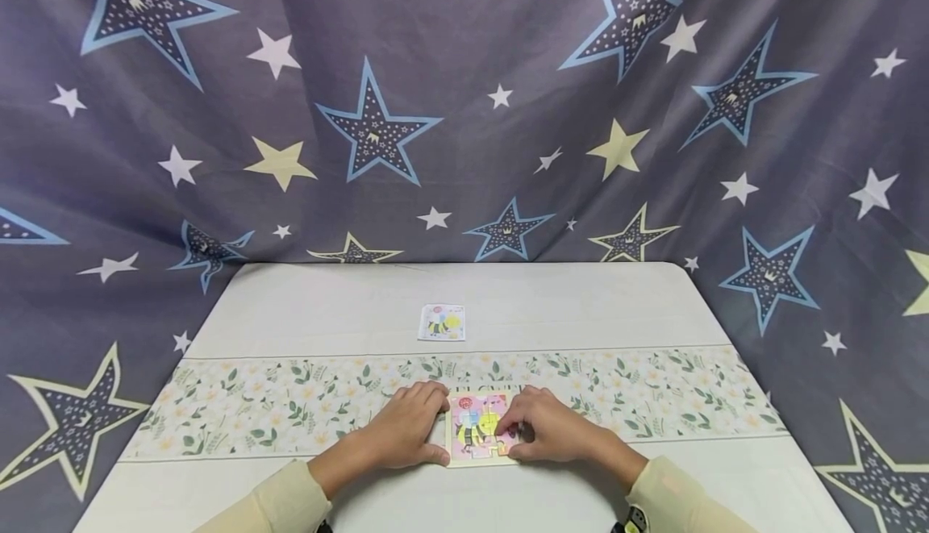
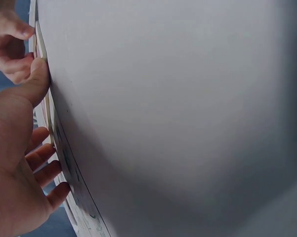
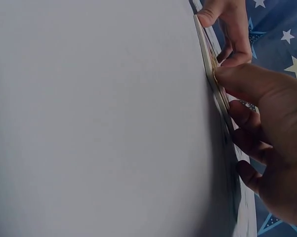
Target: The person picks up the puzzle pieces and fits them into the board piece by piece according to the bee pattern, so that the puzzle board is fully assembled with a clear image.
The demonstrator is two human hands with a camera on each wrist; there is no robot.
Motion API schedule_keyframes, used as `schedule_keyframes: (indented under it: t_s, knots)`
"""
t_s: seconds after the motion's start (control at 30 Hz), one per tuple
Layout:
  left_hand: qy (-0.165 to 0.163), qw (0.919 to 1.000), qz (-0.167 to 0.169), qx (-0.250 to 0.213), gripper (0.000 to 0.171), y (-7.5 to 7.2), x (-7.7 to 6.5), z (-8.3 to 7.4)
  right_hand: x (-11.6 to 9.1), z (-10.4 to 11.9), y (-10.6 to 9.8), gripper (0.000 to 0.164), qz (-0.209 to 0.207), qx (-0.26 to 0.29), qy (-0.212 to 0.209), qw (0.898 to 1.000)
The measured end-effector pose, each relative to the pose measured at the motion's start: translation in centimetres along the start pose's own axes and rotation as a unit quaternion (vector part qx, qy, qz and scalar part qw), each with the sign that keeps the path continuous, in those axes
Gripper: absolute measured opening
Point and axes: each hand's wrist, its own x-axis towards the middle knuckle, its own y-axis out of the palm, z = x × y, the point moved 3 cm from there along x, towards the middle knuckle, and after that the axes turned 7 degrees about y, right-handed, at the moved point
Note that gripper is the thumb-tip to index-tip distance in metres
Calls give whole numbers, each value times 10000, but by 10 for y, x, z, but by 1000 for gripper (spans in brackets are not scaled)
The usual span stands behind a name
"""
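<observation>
A small square jigsaw puzzle board (image 1: 456,462) with a pale frame lies near the front of the table, showing a yellow-and-black bee on pink. Along its left side, my left hand (image 1: 408,428) holds the frame, thumb by the near corner and fingers by the far one. My right hand (image 1: 555,426) reaches over the right side. Its index finger and thumb pinch a puzzle piece (image 1: 499,447) at the lower right of the picture; the fingers hide part of it. In the right wrist view, the right thumb (image 3: 227,76) lies over the board's edge.
Farther back on the white table (image 1: 348,307) lies a square card (image 1: 442,322) with a similar bee picture. A floral band (image 1: 290,404) crosses the table under the hands. A grey curtain (image 1: 450,97) with stars hangs behind and at both sides.
</observation>
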Motion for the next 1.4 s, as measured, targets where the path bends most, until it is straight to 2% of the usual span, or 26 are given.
schedule_keyframes:
  t_s: [0.47,0.63,1.0,1.27,1.4]
  knots:
    - [27,10000,-82,41,74,-3,-2,-1,6,6,2,25,42,37,20,10000]
    - [66,9999,-120,42,74,-5,-2,-2,6,4,2,24,227,121,190,9995]
    - [179,9996,-186,124,73,-4,-2,-2,5,3,2,22,314,-45,206,9993]
    - [169,9998,-16,132,74,-2,0,0,6,4,-4,23,412,28,-25,9991]
    - [204,9995,90,221,70,-8,2,-1,8,3,-14,23,345,132,-93,9993]
